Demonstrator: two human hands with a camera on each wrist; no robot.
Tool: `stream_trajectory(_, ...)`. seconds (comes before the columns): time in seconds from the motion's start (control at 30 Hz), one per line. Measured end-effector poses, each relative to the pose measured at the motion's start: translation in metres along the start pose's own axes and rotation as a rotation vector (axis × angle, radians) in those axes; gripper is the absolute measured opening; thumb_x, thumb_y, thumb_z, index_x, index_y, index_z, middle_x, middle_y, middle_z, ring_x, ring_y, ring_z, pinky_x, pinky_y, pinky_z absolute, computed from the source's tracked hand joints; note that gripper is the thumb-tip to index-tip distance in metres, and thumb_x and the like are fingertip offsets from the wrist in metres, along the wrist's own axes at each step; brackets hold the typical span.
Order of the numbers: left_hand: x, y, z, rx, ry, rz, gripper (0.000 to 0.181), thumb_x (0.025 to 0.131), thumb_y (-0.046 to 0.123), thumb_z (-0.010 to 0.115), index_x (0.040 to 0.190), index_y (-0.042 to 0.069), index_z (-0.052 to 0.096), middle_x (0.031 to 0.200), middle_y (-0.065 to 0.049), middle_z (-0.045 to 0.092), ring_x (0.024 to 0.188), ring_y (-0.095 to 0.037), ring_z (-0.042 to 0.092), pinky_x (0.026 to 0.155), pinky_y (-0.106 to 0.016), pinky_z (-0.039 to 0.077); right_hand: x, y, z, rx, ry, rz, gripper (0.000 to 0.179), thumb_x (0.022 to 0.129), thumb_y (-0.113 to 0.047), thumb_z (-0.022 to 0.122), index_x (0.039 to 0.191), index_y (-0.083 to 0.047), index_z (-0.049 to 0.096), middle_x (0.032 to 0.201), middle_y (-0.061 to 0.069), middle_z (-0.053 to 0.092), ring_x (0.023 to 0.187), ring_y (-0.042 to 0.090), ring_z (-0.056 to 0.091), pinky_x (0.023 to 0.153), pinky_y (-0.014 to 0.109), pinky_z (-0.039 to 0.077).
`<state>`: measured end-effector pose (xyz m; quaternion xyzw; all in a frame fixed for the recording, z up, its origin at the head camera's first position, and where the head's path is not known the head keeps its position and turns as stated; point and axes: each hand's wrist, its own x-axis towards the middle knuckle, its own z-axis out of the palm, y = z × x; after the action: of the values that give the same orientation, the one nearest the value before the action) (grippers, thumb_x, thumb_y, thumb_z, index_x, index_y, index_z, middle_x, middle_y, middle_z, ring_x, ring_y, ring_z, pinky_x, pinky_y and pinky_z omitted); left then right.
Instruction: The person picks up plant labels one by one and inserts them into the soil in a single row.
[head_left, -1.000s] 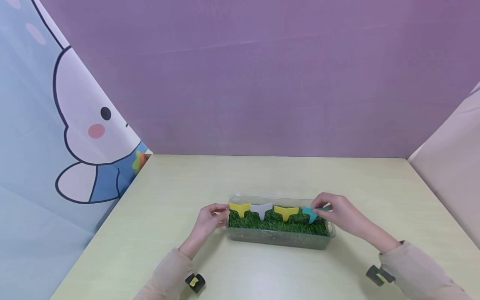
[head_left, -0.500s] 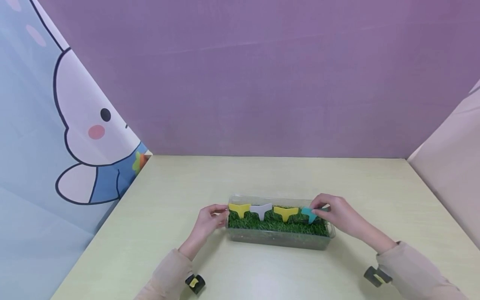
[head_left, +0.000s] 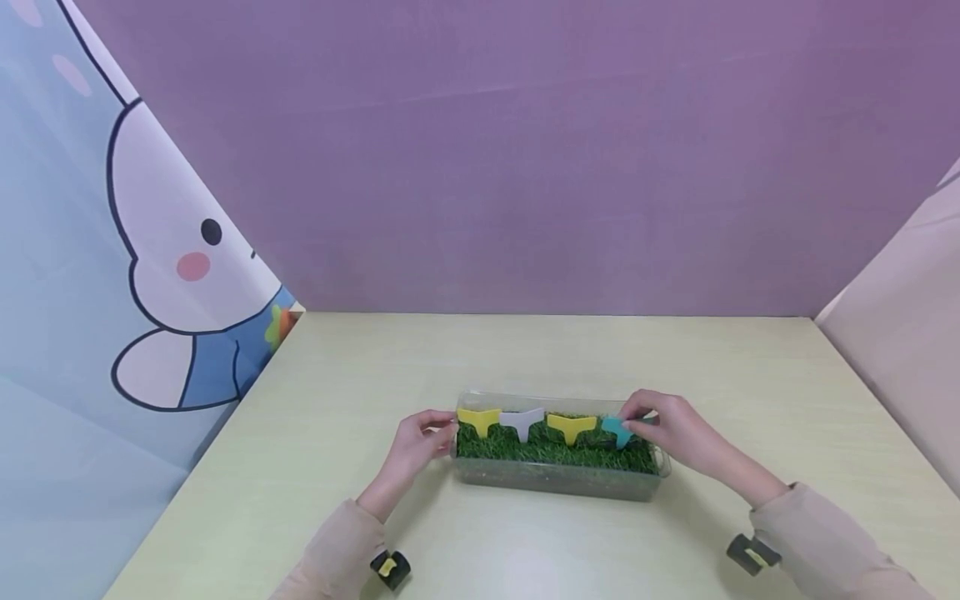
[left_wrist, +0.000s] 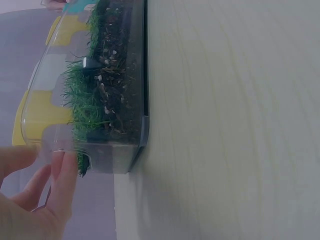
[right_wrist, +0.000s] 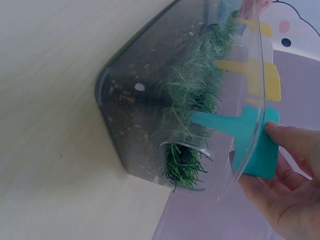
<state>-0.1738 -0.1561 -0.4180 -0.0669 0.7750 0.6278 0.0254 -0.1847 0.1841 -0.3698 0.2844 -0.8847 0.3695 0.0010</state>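
A clear plastic box point(head_left: 551, 481) planted with green grass point(head_left: 536, 450) over dark soil stands on the table. My right hand point(head_left: 673, 427) pinches the broad head of a teal T-shaped plant label point(right_wrist: 256, 145) between thumb and fingers, at the box's right end. The label's stem reaches down into the grass in the right wrist view. At the opposite end my left hand point(left_wrist: 42, 192) grips the box's end wall, thumb at the rim and fingertips by the handle opening. A yellow label point(head_left: 480, 419), a pale lilac label point(head_left: 522, 422) and another yellow label point(head_left: 572, 428) stand in a row in the grass.
The pale wooden table point(head_left: 360, 358) runs back to a purple backdrop point(head_left: 555, 167). A blue cloth with a cartoon print point(head_left: 187, 250) hangs at the left, a pale cloth point(head_left: 911, 325) at the right. Each wrist carries a small black camera point(head_left: 391, 569).
The right hand has shifted slightly left and down with the teal label, which now stands more upright. The left hand stays on the box, and the other labels have not moved.
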Motion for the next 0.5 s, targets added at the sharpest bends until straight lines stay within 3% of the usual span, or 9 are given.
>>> stream_trajectory(0.5,-0.0012,0.0026,0.0,0.003,-0.012,-0.003,0.023,0.081,0.002,0.059,0.103,-0.007,0.059,0.092,-0.012,0.059,0.064,-0.013,0.057,0.066,-0.03,0.055,-0.0027,0.0022,0.0007,0.006,0.016,0.015,0.01,0.078,0.002,0.062,0.082,-0.007,0.062,0.082,-0.001,0.061,0.076,0.015,0.058,0.063,0.021,0.052)
